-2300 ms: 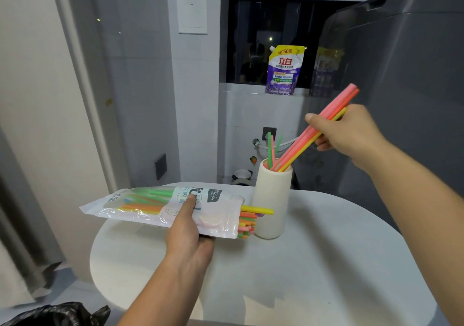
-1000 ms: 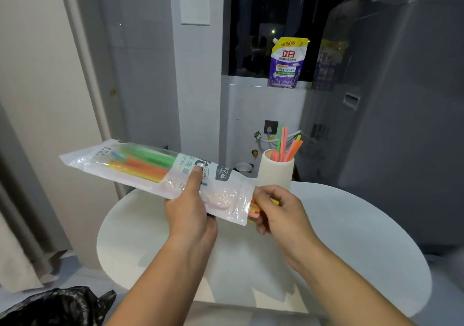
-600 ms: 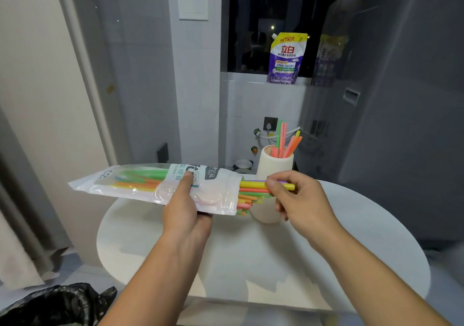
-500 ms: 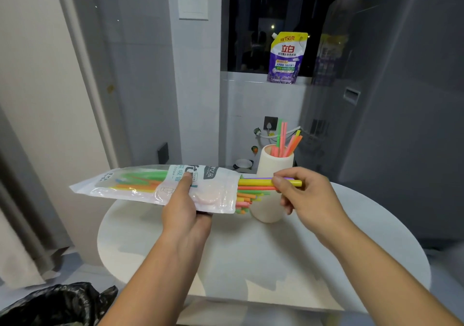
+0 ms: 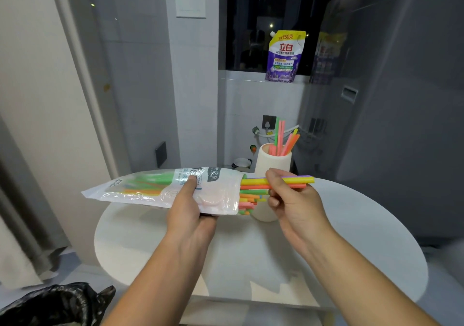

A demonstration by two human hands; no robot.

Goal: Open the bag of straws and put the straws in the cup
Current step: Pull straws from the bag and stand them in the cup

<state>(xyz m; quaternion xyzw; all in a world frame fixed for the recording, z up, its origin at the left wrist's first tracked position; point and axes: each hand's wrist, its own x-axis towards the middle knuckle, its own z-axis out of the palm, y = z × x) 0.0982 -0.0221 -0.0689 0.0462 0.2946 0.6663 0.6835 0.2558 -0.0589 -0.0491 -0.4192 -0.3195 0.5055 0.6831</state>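
Note:
My left hand [image 5: 190, 212] grips a clear plastic bag of straws [image 5: 160, 189], held level above the round white table [image 5: 351, 245], its open mouth facing right. Several coloured straw ends [image 5: 248, 200] stick out of that mouth. My right hand [image 5: 291, 200] pinches a few straws [image 5: 298, 181], yellow, purple and orange, drawn partway out to the right. Behind my right hand stands a white cup [image 5: 272, 161] holding several pink, green, orange and yellow straws [image 5: 282, 140] upright.
A large grey appliance [image 5: 401, 100] rises right of the table. A purple detergent pouch [image 5: 285, 57] sits on the window ledge behind. A black rubbish bag [image 5: 50, 305] lies at the bottom left. A curtain [image 5: 15, 200] hangs at the left.
My right hand came back from the cup, took hold of a few straws at the bag's mouth and has been drawing them out to the right. The bag stays in my left hand.

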